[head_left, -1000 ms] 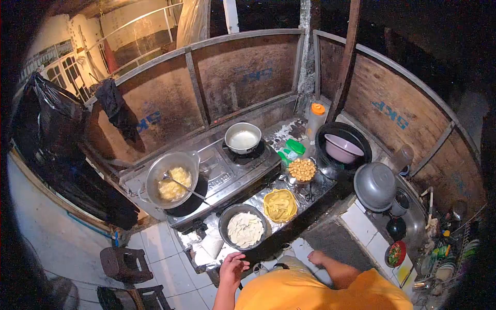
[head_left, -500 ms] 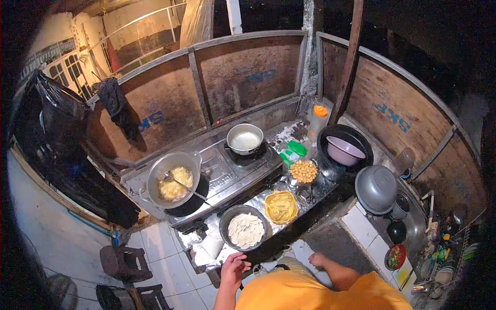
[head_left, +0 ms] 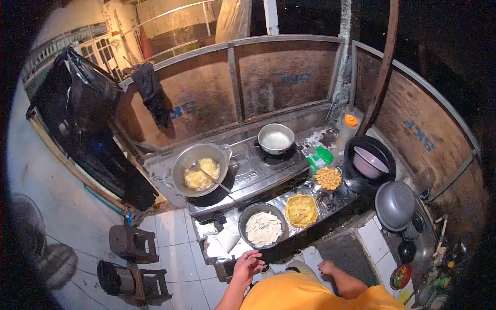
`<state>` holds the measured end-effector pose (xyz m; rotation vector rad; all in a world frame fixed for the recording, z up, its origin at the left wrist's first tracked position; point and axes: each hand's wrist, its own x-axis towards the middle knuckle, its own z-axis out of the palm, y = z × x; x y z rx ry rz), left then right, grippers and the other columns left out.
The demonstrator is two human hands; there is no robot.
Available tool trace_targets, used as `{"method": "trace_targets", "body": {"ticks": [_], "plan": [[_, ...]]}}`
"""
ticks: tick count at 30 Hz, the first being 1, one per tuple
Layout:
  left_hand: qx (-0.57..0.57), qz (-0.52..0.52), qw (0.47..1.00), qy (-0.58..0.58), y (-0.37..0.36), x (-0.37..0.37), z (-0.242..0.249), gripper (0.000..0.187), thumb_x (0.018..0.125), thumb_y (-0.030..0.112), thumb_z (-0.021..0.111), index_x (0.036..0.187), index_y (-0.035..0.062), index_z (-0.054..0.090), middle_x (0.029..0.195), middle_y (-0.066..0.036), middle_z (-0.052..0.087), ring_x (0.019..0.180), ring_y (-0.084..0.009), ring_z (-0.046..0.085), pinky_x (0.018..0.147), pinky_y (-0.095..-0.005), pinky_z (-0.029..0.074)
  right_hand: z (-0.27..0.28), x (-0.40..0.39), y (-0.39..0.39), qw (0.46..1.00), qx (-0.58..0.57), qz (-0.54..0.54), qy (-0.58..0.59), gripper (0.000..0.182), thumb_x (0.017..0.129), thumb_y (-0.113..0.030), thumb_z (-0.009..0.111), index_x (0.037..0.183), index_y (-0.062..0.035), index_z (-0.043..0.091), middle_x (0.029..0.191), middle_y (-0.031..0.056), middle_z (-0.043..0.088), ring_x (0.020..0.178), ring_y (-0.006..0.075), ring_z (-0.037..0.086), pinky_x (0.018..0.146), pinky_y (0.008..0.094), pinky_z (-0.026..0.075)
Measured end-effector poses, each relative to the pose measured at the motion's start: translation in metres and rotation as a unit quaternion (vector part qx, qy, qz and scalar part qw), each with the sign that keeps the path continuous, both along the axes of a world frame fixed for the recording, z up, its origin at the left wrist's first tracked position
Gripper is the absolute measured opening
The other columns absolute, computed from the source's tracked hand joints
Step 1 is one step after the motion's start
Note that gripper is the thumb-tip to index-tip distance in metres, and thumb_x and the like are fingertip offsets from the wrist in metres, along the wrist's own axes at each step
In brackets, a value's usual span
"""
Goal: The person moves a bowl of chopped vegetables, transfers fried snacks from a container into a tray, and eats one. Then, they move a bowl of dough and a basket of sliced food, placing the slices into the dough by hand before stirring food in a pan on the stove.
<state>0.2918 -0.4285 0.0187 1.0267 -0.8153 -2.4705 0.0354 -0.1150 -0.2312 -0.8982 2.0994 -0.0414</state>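
Observation:
My left hand [head_left: 248, 264] is just below a dark pot [head_left: 242, 235] of pale flat slices [head_left: 263, 229]; its fingers are loosely bent and apart, with nothing in them. At my right side, over the floor, my right hand [head_left: 327, 267] is curled closed, and nothing shows in it. On the stove's left burner, a wok [head_left: 182, 160] holds yellow pieces frying in oil [head_left: 202, 174], with a long-handled spatula [head_left: 221, 185] resting across it. A yellow basket [head_left: 301, 224] of yellowish strips [head_left: 301, 211] stands right of the dark pot.
A pot [head_left: 276, 152] of whitish liquid sits on the right burner of the stove [head_left: 248, 175]. Beyond the basket are small brown pieces [head_left: 328, 178], a green packet [head_left: 324, 154] and an orange-capped bottle [head_left: 346, 133]. Basins [head_left: 394, 205] stand right. Stools [head_left: 133, 243] are at left.
My view has turned left, so the stove and pots appear farther right and more of the stools shows. Both hands stay low in front of me, empty as far as I can see.

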Motion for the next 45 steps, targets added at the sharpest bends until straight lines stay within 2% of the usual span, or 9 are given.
{"method": "trace_targets", "body": {"ticks": [3, 8, 17, 20, 23, 27, 29, 35, 45], "plan": [[0.005, 0.007, 1.000, 0.001, 0.002, 0.003, -0.001, 0.033, 0.084, 0.004, 0.053, 0.116, -0.0007, 0.047, 0.107, -0.014, 0.059, 0.082, -0.0239, 0.063, 0.068, -0.0326, 0.053, 0.003, -0.001, 0.003, 0.993, 0.007, 0.111, 0.045, 0.031, 0.078, -0.028, 0.061, 0.102, -0.0099, 0.068, 0.101, 0.0086, 0.068, 0.087, 0.0211, 0.066, 0.078, 0.0355, 0.051], [0.000, 0.004, 1.000, 0.012, 0.003, 0.005, -0.010, 0.032, 0.085, 0.005, 0.053, 0.116, -0.0005, 0.047, 0.107, -0.014, 0.059, 0.081, -0.0225, 0.063, 0.070, -0.0312, 0.053, 0.000, -0.001, 0.012, 0.994, -0.030, -0.095, -0.038, 0.032, 0.075, -0.030, 0.066, 0.101, -0.0118, 0.069, 0.101, 0.0106, 0.068, 0.089, 0.0224, 0.066, 0.080, 0.0341, 0.051], [-0.001, 0.005, 1.000, 0.004, 0.007, 0.008, -0.012, 0.032, 0.084, 0.005, 0.053, 0.116, -0.0007, 0.048, 0.108, -0.014, 0.058, 0.081, -0.0234, 0.063, 0.070, -0.0331, 0.052, -0.016, -0.010, 0.012, 0.994, -0.053, 0.088, 0.022, 0.030, 0.074, -0.029, 0.066, 0.098, -0.0120, 0.070, 0.092, 0.0107, 0.070, 0.081, 0.0237, 0.067, 0.075, 0.0341, 0.053], [-0.001, 0.007, 1.000, 0.008, 0.009, 0.008, -0.010, 0.033, 0.084, 0.005, 0.053, 0.116, -0.0011, 0.048, 0.109, -0.014, 0.058, 0.080, -0.0234, 0.063, 0.070, -0.0339, 0.052, -0.057, -0.016, 0.032, 0.994, -0.106, 0.027, -0.032, 0.030, 0.073, -0.027, 0.067, 0.098, -0.0110, 0.070, 0.092, 0.0096, 0.070, 0.080, 0.0230, 0.067, 0.074, 0.0337, 0.053], [0.000, 0.004, 1.000, 0.022, 0.009, 0.010, -0.012, 0.033, 0.084, 0.004, 0.053, 0.116, -0.0013, 0.048, 0.109, -0.014, 0.058, 0.081, -0.0236, 0.063, 0.070, -0.0339, 0.053, 0.002, 0.003, 0.005, 0.981, -0.019, -0.190, -0.045, 0.029, 0.073, -0.025, 0.067, 0.099, -0.0109, 0.070, 0.091, 0.0092, 0.070, 0.078, 0.0214, 0.067, 0.072, 0.0333, 0.054], [-0.001, 0.005, 1.000, 0.021, 0.009, 0.010, -0.006, 0.034, 0.083, 0.004, 0.053, 0.117, -0.0017, 0.047, 0.108, -0.014, 0.058, 0.081, -0.0237, 0.063, 0.070, -0.0342, 0.053, 0.012, 0.000, -0.002, 0.998, -0.014, -0.056, -0.003, 0.029, 0.075, -0.024, 0.065, 0.100, -0.0120, 0.070, 0.090, 0.0089, 0.070, 0.077, 0.0204, 0.067, 0.072, 0.0329, 0.053], [0.010, 0.009, 0.999, 0.029, 0.009, 0.014, -0.004, 0.035, 0.083, 0.003, 0.053, 0.117, -0.0019, 0.047, 0.108, -0.014, 0.057, 0.081, -0.0239, 0.063, 0.069, -0.0346, 0.054, 0.054, 0.013, -0.014, 0.964, -0.005, -0.246, -0.099, 0.028, 0.075, -0.023, 0.065, 0.101, -0.0132, 0.070, 0.089, 0.0084, 0.070, 0.077, 0.0197, 0.067, 0.073, 0.0329, 0.053], [0.006, 0.009, 1.000, 0.024, 0.007, 0.012, -0.001, 0.034, 0.083, 0.004, 0.053, 0.116, -0.0021, 0.047, 0.108, -0.015, 0.057, 0.081, -0.0253, 0.063, 0.069, -0.0346, 0.054, 0.011, 0.005, -0.028, 0.976, -0.149, -0.147, -0.060, 0.025, 0.081, -0.017, 0.062, 0.103, -0.0067, 0.068, 0.090, 0.0088, 0.070, 0.075, 0.0183, 0.067, 0.070, 0.0323, 0.053], [0.003, 0.002, 1.000, 0.016, 0.006, 0.009, -0.003, 0.031, 0.082, 0.006, 0.055, 0.112, 0.0000, 0.049, 0.104, -0.014, 0.059, 0.079, -0.0249, 0.063, 0.069, -0.0349, 0.052, 0.163, 0.032, -0.138, 0.920, -0.306, -0.174, -0.170, 0.022, 0.089, -0.018, 0.061, 0.105, -0.0041, 0.064, 0.093, 0.0058, 0.067, 0.083, 0.0109, 0.061, 0.076, 0.0272, 0.050]]}}
